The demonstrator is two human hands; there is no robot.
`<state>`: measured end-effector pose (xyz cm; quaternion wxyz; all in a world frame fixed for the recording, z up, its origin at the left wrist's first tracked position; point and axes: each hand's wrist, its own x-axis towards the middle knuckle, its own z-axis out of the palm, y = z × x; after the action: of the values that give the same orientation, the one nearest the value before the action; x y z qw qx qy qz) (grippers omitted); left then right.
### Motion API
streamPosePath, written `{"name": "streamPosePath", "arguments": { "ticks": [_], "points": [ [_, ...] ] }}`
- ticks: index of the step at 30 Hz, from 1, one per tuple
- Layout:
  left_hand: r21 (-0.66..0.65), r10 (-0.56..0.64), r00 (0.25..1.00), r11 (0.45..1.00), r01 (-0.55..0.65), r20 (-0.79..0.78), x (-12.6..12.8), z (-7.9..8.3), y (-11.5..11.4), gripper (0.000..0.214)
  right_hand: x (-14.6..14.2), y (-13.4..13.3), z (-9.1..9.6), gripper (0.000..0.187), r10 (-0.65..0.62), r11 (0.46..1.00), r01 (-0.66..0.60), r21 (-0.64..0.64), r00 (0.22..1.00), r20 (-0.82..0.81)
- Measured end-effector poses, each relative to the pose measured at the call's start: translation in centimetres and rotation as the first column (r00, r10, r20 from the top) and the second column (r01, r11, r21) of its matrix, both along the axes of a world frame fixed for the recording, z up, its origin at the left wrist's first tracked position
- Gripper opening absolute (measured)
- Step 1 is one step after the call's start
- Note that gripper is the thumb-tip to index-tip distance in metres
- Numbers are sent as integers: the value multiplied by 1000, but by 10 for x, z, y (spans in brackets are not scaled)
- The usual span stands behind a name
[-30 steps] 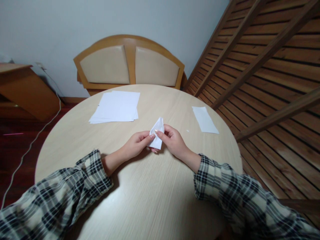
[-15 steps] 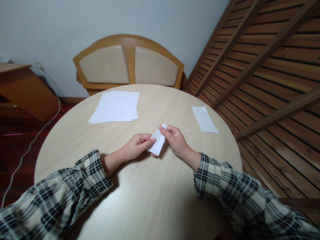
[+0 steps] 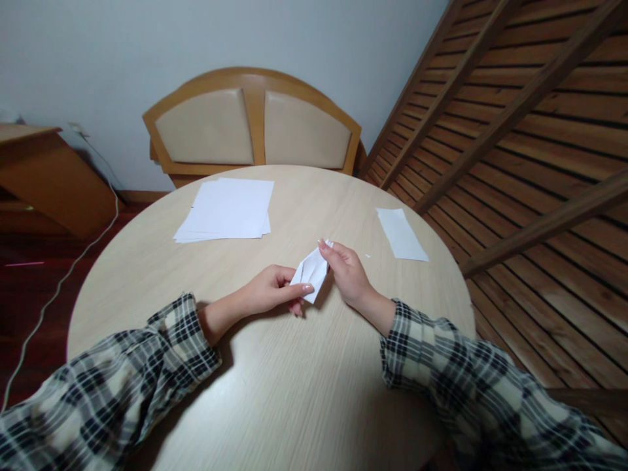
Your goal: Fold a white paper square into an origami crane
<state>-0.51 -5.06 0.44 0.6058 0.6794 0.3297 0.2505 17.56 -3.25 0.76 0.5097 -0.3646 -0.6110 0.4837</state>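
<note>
A small folded piece of white paper is held between both hands above the middle of the round table. My left hand grips its lower left part, the thumb lying across the front and the fingers behind. My right hand pinches the upper right corner, with the thumb near the top edge. Creases and a loose flap show on the face of the paper. The fingers behind it are mostly hidden.
A stack of white sheets lies at the table's far left. On the right is a white paper strip, with a tiny paper scrap near it. A padded headboard stands behind, and a slatted wooden panel rises at the right.
The left thumb has slid lower and right across the paper, uncovering more of its creased face. The right thumb has shifted slightly up and right. The other papers stay where they were.
</note>
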Motion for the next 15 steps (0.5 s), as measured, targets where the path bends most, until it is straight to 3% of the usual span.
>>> {"name": "streamPosePath", "arguments": {
  "ticks": [5, 11, 15],
  "points": [
    [66, 106, 994, 992, -105, -12, -1, -2, 0, 39, 0, 1, -1, 47, 20, 1000, -20, -6, 1000, 18],
    [133, 301, 949, 941, -311, 91, 4, -2, 3, 41, -1, 0, -5, 48, 198, 975, -187, -120, 976, 93],
    [136, 384, 909, 904, -406, 161, 4, -4, 5, 41, -3, -3, -5, 45, 215, 968, -194, -157, 967, 133]
  ]
}}
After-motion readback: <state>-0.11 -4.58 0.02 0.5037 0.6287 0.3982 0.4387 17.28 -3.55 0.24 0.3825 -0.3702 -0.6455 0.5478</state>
